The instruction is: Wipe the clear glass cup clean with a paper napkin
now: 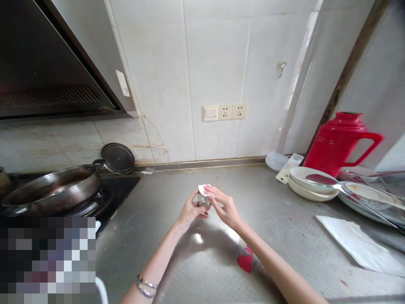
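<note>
A tiled wall [215, 63] stands behind a grey metal worktop [152, 249]. At the upper left hangs a dark range hood [47, 63], and below it a wide metal pan [63, 185] sits on the black stove [125, 188]. A red thermos flask [335, 143], with its handle to the right, stands at the back right, behind stacked pale dishes [311, 192] with a spoon [322, 180] lying across them. A white sheet [360, 245] lies flat on the worktop, nearer the camera than the dishes. A round, dark, perforated disc [118, 158] leans on the wall beside the pan.

The right hand [224, 205] has its fingers extended, the tips resting on the white tissue; it is not closed around anything. The left hand [189, 210], with bracelets on its wrist, curls its fingers and thumb around the small clear container [201, 200]. The container is between the two hands, at the left hand's fingertips and just left of the right hand's thumb. Whether its base touches the worktop cannot be told. A socket panel [225, 112] is on the wall above it. A red patch [246, 259] shows on the worktop between the forearms. The white tissue [204, 190] covers the container's top. A small hook [281, 67] is fixed high on the wall at the right.
</note>
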Demonstrator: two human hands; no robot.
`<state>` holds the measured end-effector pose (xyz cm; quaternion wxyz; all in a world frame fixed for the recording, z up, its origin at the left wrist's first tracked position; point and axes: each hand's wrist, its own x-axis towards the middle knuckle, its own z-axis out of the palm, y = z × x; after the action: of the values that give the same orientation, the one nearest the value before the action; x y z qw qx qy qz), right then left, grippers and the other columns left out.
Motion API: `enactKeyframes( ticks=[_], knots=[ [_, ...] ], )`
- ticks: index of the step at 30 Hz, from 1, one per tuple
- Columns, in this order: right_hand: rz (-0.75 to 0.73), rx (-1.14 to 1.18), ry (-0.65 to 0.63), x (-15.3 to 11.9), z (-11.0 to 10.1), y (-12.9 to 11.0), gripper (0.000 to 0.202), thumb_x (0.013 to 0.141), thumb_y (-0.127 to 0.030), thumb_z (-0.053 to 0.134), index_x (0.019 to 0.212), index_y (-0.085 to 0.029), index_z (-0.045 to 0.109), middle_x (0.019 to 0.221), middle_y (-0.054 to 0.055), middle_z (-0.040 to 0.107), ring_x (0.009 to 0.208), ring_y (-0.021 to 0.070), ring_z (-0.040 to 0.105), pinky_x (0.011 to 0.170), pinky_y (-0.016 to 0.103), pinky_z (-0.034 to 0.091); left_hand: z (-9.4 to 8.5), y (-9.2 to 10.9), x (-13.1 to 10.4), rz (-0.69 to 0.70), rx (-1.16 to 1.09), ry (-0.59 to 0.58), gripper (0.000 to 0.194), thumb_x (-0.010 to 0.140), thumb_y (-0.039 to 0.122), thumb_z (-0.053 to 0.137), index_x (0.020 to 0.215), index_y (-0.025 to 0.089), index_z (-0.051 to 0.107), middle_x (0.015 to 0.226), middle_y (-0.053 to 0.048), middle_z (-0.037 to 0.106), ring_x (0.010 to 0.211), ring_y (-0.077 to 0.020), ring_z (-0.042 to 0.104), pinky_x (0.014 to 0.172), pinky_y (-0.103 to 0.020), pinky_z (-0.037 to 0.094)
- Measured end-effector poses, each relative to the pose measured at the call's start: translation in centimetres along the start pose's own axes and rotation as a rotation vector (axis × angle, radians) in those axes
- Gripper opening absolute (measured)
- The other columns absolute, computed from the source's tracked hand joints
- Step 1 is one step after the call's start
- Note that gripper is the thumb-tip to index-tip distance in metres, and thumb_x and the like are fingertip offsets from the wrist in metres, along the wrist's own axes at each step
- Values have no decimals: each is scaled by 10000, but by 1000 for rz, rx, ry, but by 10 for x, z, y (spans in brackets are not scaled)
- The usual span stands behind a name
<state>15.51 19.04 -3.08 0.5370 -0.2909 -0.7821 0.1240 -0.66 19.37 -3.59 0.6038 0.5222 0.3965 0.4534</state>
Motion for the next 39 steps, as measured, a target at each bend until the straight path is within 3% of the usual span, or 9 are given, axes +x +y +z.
enactKeyframes(
  ticks=[4, 9, 17, 23, 28, 31, 33, 35, 39],
  knots=[
    [149, 125, 87, 1, 1, -3, 297, 962, -312, 436, 1153, -294, 662, 1249, 48, 625, 1194, 250, 560, 1020, 491, 453, -3, 1, 0, 8, -120, -23, 682, 614, 341, 804, 1206, 175, 509, 775, -31, 665, 608, -143, 627, 563, -271, 542],
    [-68, 26, -3, -5, 7, -7, 329, 950, -255, 465, 1248, -316, 591, 1310, 39, 578, 1285, 246, 465, 1099, 521, 347, -7, 4, 1, 11, -184, 11, 620, 580, 370, 821, 1112, 165, 576, 831, -38, 669, 640, -142, 635, 562, -246, 543],
    [-31, -41, 103, -4, 5, 4, 351, 954, -235, 451, 1275, -318, 564, 1274, 52, 608, 1225, 238, 534, 1062, 523, 397, -4, 4, -2, 5, -156, -45, 597, 647, 331, 787, 1159, 152, 538, 816, -48, 667, 624, -136, 631, 554, -242, 541],
    [-179, -85, 17, -8, 7, 6, 396, 931, -187, 477, 1305, -303, 536, 1318, 44, 574, 1278, 235, 479, 1095, 514, 362, -3, 5, -2, 24, -82, -18, 660, 651, 334, 792, 1229, 182, 512, 835, -43, 669, 650, -146, 644, 571, -254, 549],
    [80, 78, 84, -4, 5, 5, 323, 963, -309, 429, 1233, -309, 606, 1315, 33, 578, 1280, 244, 477, 1088, 507, 364, 3, 5, -4, -6, -63, -14, 774, 593, 331, 824, 1258, 147, 471, 753, -35, 661, 591, -147, 622, 533, -268, 545],
    [212, 213, 35, 0, -1, 3, 348, 968, -383, 394, 1241, -312, 599, 1371, 23, 526, 1307, 245, 443, 1097, 487, 348, 3, 3, -3, -3, -80, -35, 772, 610, 402, 806, 1247, 123, 470, 729, -44, 660, 542, -137, 599, 502, -270, 536],
    [206, 248, -55, 2, -4, 0, 410, 932, -401, 473, 1330, -313, 508, 1454, 29, 423, 1355, 254, 369, 1116, 486, 312, 0, 3, -2, 4, -103, -44, 741, 625, 466, 782, 1211, 118, 492, 710, -38, 654, 512, -131, 592, 493, -272, 533],
    [159, 222, -131, 2, -5, -2, 614, 850, -383, 609, 1415, -313, 379, 1517, 43, 310, 1396, 272, 281, 1136, 504, 256, -2, 3, -1, 7, -123, -40, 721, 620, 515, 770, 1169, 120, 519, 695, -27, 643, 507, -136, 597, 484, -269, 529],
    [121, 159, -134, -1, 2, -3, 826, 759, -291, 711, 1457, -315, 270, 1548, 72, 226, 1412, 290, 233, 1117, 512, 295, -3, 3, -1, -9, -91, -58, 756, 607, 593, 745, 1156, 117, 538, 653, -17, 626, 469, -136, 582, 425, -246, 493]
  ],
)
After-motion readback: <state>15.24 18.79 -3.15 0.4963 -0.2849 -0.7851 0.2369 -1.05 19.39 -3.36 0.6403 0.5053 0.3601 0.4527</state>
